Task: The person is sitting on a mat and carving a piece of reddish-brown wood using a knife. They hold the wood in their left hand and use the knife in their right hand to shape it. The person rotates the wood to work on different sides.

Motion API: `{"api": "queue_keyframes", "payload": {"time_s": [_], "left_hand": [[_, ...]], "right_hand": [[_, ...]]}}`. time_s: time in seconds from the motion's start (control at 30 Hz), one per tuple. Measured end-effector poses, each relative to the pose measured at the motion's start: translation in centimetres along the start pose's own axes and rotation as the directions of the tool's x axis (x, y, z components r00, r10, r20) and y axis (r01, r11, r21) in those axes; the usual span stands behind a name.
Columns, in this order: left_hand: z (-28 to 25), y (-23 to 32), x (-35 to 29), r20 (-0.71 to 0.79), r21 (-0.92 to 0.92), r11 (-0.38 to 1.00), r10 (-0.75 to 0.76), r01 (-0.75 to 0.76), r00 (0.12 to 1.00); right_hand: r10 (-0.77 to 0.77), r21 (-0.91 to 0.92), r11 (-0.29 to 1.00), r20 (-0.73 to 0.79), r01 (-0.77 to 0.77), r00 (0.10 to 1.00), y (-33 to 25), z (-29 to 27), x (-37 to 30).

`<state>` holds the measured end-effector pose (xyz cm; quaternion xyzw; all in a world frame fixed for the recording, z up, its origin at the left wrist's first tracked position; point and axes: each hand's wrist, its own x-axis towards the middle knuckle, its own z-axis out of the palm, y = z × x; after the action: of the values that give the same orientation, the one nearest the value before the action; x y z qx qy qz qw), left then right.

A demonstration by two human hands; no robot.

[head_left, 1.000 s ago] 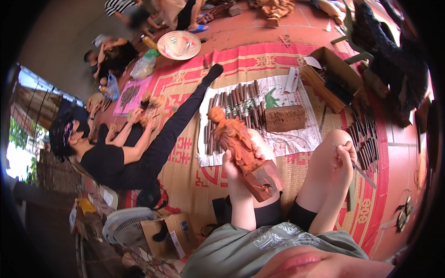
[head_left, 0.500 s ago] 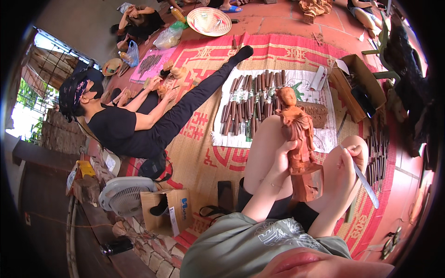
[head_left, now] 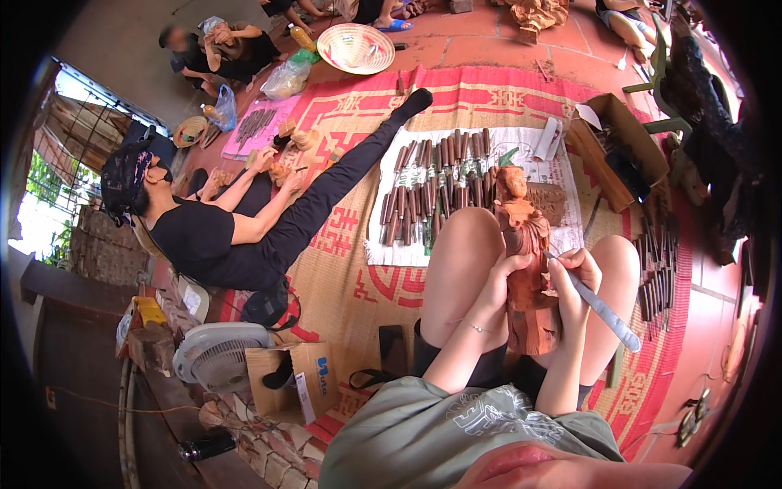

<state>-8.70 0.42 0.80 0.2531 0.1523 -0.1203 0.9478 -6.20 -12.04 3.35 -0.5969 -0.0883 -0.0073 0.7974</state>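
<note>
A reddish-brown carved wooden figurine [head_left: 528, 232] on a block base stands upright between my knees. My left hand [head_left: 498, 281] is closed round its left side. In my right hand [head_left: 577, 275] is a slim, flat metal file-like tool [head_left: 607, 311], pinched in the fingers. The tool's narrow end reaches the figurine's right side; whether it touches, I cannot tell. Its broad silver end points down and to the right. Beyond my knees, several dark-handled carving tools [head_left: 440, 183] lie in rows on a white cloth [head_left: 401, 254].
A co-worker [head_left: 208, 220] in black sits at the left, carving wood, one leg stretched across the red-patterned mat [head_left: 346, 224]. A fan [head_left: 218, 356] and a cardboard box [head_left: 293, 379] stand at lower left. More tools [head_left: 654, 273] lie right of my knee, near an open box [head_left: 619, 155].
My right hand has come in left from beside my right knee, bringing the tool's narrow end to the figurine. The figurine has turned a little in my left hand.
</note>
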Motion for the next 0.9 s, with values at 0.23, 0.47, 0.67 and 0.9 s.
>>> {"api": "queue_keyframes", "payload": {"time_s": [0.23, 0.47, 0.67, 0.9], "left_hand": [[-0.7, -0.2, 0.6, -0.013, 0.066, 0.998, 0.013, -0.012, 1.000], [-0.3, -0.4, 0.6, -0.028, 0.041, 0.999, -0.010, 0.011, 1.000], [0.4, -0.4, -0.3, -0.088, 0.067, 0.997, 0.043, -0.037, 0.995], [0.5, -1.1, -4.5, -0.284, 0.254, 0.947, 0.269, -0.198, 0.920]], "right_hand": [[0.003, 0.013, 1.000, 0.012, -0.003, 1.000, -0.2, -0.2, 0.0], [0.031, 0.032, 0.999, 0.049, -0.033, 0.998, -0.3, -0.8, -0.1], [-0.081, 0.108, 0.992, 0.086, 0.071, 0.993, -0.7, -1.3, -0.3], [0.002, 0.080, 0.997, -0.004, -0.001, 1.000, -0.8, -0.9, -0.3]]}}
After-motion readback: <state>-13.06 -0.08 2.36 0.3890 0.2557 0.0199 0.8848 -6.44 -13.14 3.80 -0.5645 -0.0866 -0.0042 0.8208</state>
